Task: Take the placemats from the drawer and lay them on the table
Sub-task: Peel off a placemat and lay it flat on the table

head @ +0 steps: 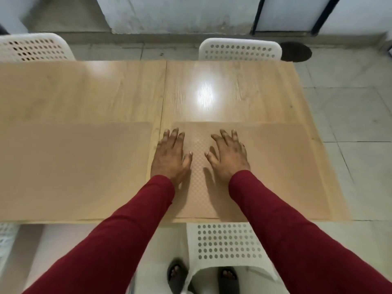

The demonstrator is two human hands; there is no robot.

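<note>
Both hands (199,158) flat on placemat (275,166)

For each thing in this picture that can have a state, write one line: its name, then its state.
Right placemat: flat on the table, both hands on it.
Left placemat: flat on the table, untouched.
Left hand: open, fingers spread, on the right placemat's left edge.
Right hand: open, fingers spread.
Table: far half bare.
Near chair: pushed in at the table's edge.
</note>
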